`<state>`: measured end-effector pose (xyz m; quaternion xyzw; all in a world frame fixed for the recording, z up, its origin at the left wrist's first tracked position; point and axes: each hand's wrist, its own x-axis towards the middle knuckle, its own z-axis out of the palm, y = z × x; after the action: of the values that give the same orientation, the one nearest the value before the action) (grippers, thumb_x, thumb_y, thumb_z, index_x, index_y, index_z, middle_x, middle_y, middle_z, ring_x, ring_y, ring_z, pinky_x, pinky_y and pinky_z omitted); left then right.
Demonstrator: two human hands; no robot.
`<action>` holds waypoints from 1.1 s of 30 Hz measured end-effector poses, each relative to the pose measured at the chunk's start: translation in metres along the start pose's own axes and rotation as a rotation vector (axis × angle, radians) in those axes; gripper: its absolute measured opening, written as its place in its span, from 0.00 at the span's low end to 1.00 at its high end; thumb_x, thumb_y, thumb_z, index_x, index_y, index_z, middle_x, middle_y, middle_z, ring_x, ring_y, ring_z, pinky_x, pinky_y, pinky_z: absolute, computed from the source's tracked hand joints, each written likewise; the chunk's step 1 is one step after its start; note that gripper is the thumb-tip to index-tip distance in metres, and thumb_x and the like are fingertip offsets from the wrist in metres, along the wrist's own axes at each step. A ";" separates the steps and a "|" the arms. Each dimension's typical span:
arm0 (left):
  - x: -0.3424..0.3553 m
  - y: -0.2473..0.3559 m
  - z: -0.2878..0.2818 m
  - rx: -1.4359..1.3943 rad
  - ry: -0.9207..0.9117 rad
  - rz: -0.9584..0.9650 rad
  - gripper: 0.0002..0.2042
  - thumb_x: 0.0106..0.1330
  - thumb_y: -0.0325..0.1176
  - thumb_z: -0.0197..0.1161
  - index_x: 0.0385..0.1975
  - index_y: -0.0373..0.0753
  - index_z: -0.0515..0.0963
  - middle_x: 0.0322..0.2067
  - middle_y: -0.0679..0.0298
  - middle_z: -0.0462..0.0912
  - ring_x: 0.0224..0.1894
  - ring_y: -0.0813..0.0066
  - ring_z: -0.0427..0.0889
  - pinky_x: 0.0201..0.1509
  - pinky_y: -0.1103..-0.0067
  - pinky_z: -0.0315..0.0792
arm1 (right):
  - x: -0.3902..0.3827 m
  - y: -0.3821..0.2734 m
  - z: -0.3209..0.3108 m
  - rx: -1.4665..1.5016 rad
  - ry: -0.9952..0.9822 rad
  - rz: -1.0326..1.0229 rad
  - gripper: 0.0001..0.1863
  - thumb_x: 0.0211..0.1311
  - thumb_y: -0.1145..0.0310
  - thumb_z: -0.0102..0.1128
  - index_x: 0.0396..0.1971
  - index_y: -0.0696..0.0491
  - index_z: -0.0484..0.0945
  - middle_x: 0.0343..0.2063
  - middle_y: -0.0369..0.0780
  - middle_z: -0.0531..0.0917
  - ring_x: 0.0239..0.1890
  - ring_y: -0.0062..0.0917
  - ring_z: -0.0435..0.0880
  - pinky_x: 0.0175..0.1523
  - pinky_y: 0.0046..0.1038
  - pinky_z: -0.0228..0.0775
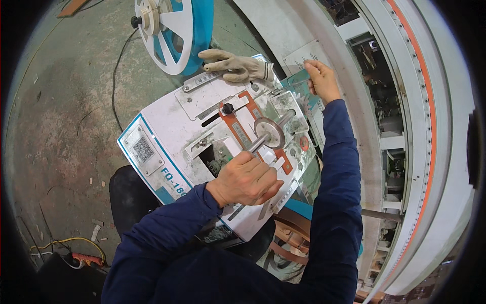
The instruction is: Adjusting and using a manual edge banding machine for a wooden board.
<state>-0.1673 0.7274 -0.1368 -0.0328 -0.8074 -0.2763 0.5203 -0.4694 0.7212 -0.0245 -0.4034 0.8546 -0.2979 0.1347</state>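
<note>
My left hand (246,180) is closed around the end of a metal rod (259,143), over the top of a white bench machine. A round metal disc (269,133) sits on that rod just beyond my fist. At the machine's far right corner my right hand (323,80) has its fingers bent at the edge of a greenish see-through cover (296,79). Beneath the cover a toothed gear (304,103) shows in part. An orange bracket (234,129) with a black knob (227,108) lies across the white machine top (172,119).
A fabric work glove (235,66) rests on the machine's far edge. Behind it stands a white and blue reel (177,38). Along the right runs a large curved machine frame (354,91) with an orange strip. A cable (115,81) and a red-handled object (87,259) lie on the floor.
</note>
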 end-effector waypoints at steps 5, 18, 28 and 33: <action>0.000 0.000 -0.001 0.000 -0.007 -0.002 0.07 0.53 0.35 0.66 0.25 0.41 0.76 0.17 0.71 0.69 0.19 0.77 0.70 0.29 0.79 0.62 | 0.000 0.001 -0.002 0.181 0.036 0.235 0.16 0.68 0.54 0.54 0.42 0.52 0.78 0.19 0.33 0.79 0.16 0.15 0.75 0.22 0.18 0.66; 0.001 0.001 -0.001 0.001 -0.012 -0.004 0.07 0.53 0.35 0.66 0.25 0.41 0.76 0.17 0.71 0.69 0.19 0.77 0.69 0.29 0.80 0.61 | 0.007 0.032 0.033 -0.316 -0.009 -0.252 0.14 0.55 0.65 0.61 0.37 0.58 0.82 0.33 0.47 0.85 0.34 0.33 0.85 0.43 0.30 0.75; 0.003 0.001 0.001 0.016 0.028 0.005 0.09 0.55 0.37 0.64 0.21 0.43 0.73 0.16 0.70 0.67 0.18 0.76 0.69 0.29 0.79 0.60 | 0.006 0.014 0.144 -0.600 -0.084 -0.490 0.12 0.53 0.70 0.58 0.38 0.55 0.79 0.34 0.48 0.81 0.39 0.45 0.80 0.43 0.41 0.72; 0.003 0.001 0.000 0.029 0.043 0.003 0.11 0.57 0.38 0.63 0.17 0.44 0.70 0.15 0.70 0.66 0.18 0.76 0.67 0.29 0.79 0.59 | 0.006 0.012 0.148 -0.658 -0.035 -0.445 0.10 0.52 0.74 0.55 0.36 0.56 0.73 0.35 0.50 0.78 0.40 0.47 0.79 0.44 0.45 0.72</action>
<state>-0.1683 0.7271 -0.1342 -0.0206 -0.8000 -0.2644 0.5382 -0.4110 0.6630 -0.1480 -0.6055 0.7936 -0.0233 -0.0551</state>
